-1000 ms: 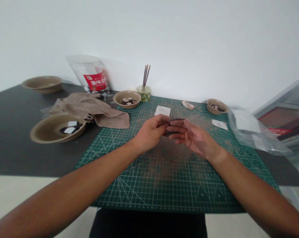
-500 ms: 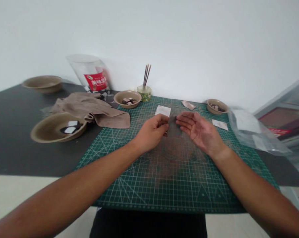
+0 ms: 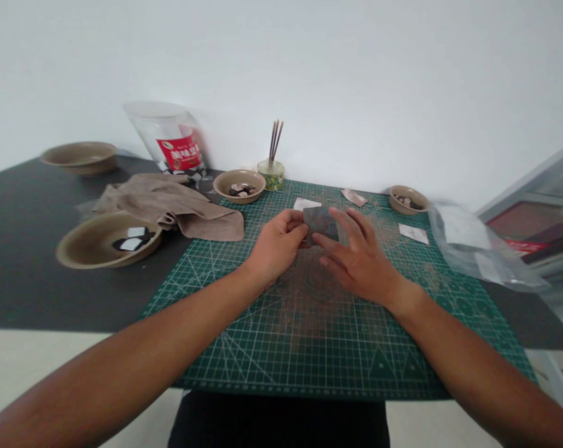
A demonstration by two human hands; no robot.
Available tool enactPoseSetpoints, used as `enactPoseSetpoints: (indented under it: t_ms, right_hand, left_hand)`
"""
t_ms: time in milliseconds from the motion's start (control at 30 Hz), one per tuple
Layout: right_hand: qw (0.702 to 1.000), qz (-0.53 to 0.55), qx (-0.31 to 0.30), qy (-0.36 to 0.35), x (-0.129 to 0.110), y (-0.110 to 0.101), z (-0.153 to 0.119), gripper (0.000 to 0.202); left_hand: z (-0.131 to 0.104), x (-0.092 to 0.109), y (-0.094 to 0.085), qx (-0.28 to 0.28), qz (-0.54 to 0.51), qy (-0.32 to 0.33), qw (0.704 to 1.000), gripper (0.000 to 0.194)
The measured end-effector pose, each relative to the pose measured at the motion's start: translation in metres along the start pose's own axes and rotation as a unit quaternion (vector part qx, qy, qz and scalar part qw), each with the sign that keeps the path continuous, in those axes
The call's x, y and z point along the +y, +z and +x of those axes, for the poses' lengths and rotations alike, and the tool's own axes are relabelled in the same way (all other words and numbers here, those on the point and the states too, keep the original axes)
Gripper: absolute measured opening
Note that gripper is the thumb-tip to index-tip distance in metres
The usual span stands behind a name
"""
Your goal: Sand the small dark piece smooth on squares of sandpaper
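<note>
Pinched at its left edge by my left hand (image 3: 281, 241) is a small dark grey square sheet (image 3: 321, 223) that looks like sandpaper. Its broad face is turned toward me, above the green cutting mat. My right hand (image 3: 362, 255) is at the sheet's right side with its fingers spread; the fingertips lie over or against its surface, and I cannot tell how firmly. Just behind the sheet lies a white paper piece (image 3: 304, 203), partly covered by it. Reddish-brown dust stains the cutting mat (image 3: 244, 348) below my hands.
Bowls with small pieces stand at back centre (image 3: 239, 186), back right (image 3: 409, 200) and left (image 3: 108, 241). A brown cloth (image 3: 169, 205), a clear tub (image 3: 169, 146) and a reed diffuser (image 3: 272, 171) are behind. A plastic bag (image 3: 481, 249) lies right.
The dark sheet has turned from nearly edge-on to showing its face. My right hand has rolled from palm visible to back visible, moving its fingers over the sheet.
</note>
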State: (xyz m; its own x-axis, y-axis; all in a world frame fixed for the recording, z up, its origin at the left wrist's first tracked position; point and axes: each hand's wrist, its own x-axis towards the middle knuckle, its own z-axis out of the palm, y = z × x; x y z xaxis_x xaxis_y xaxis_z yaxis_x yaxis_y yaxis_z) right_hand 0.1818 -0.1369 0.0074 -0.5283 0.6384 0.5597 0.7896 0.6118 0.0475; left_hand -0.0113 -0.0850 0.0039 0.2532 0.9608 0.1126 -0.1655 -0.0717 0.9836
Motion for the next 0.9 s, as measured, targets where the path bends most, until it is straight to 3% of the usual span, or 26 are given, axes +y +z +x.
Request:
enactPoseSetpoints:
  t_ms: [367,533,767,900]
  right_hand:
    - [0.995,-0.034,-0.053,-0.075,-0.003,-0.004,0.000,0.033]
    - [0.989,-0.023,-0.084,-0.122,-0.004,-0.006,0.001,0.029]
    - [0.982,0.013,-0.066,-0.179,-0.009,-0.010,0.003,0.024]
    - [0.980,0.035,-0.078,-0.178,-0.010,-0.009,0.004,0.022]
  left_hand:
    - [0.006,-0.003,-0.001,0.078,-0.033,0.039,0.996,0.014]
    - [0.008,-0.005,-0.007,0.098,0.120,0.070,0.985,0.013]
    - [0.001,0.004,-0.007,0.061,0.310,0.071,0.946,0.017]
    - [-0.010,0.011,-0.001,0.079,0.376,0.174,0.907,0.029]
